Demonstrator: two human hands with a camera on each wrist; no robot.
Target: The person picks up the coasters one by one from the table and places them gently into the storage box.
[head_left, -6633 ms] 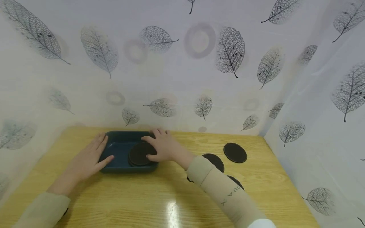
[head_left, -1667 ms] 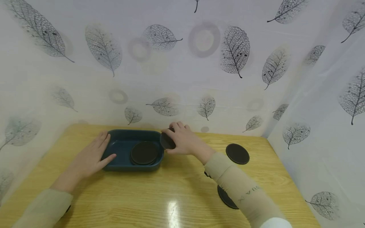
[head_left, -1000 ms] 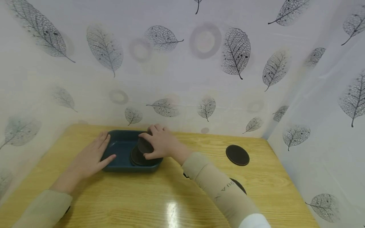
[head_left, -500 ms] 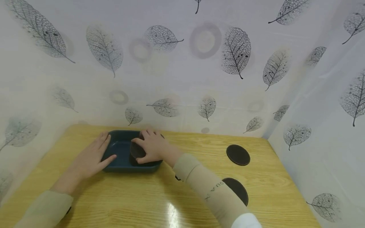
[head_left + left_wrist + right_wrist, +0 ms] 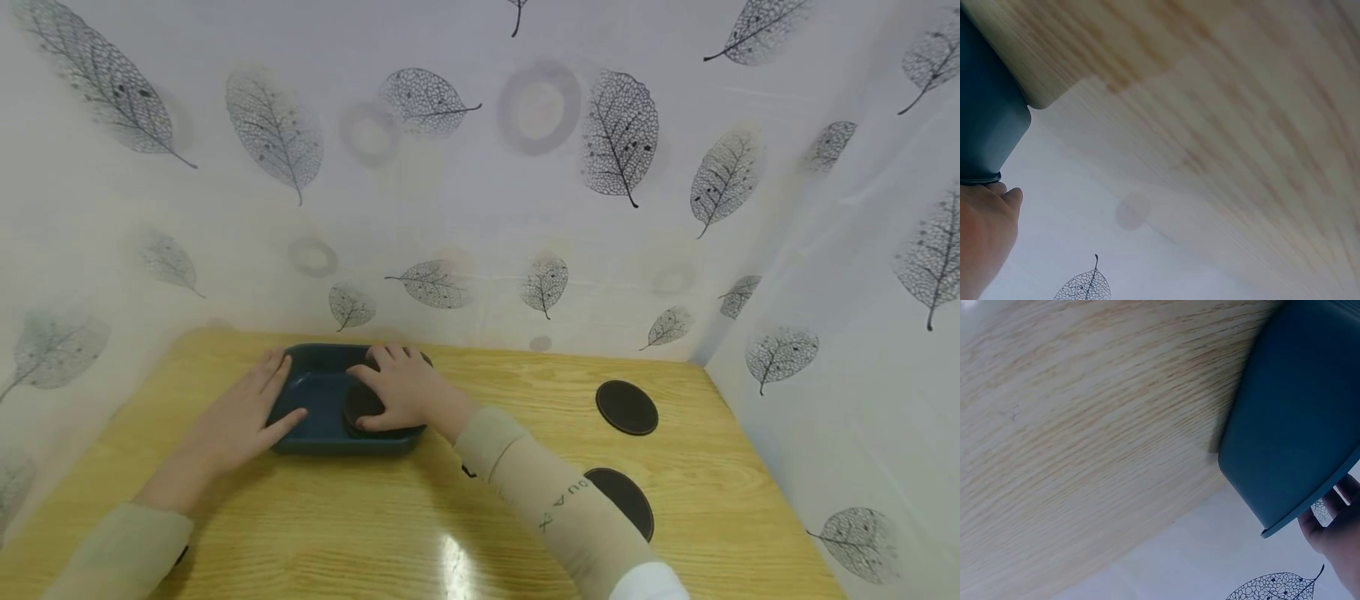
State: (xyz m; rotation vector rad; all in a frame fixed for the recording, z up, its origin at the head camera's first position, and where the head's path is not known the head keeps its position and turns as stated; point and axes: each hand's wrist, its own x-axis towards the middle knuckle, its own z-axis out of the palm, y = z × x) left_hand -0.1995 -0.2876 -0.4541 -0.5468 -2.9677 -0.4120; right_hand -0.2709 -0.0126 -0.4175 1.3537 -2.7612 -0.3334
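Observation:
A dark blue rectangular tray [image 5: 315,400] stands on the wooden table. My left hand [image 5: 236,412] rests along its left end, fingers straight over the rim and thumb reaching inside. My right hand [image 5: 401,392] is inside the right half, thumb and fingers spread round a round black coaster [image 5: 362,404], which lies flat on the stack there. The palm hides much of the stack. In the left wrist view, fingertips [image 5: 1011,197] show at the tray's rim; the right wrist view has the tray's outer wall [image 5: 1291,419] with fingers behind the rim.
Two more black coasters lie on the table [image 5: 517,383] at the right: a far coaster [image 5: 627,407] and a nearer coaster [image 5: 626,500], partly hidden by the right sleeve [image 5: 555,500]. A leaf-patterned white curtain [image 5: 480,200] stands behind the table and along its right side.
The right hand picked up a coaster from the right, carried it left over the tray's rim and lowered it onto the stack. The left hand keeps its place on the tray.

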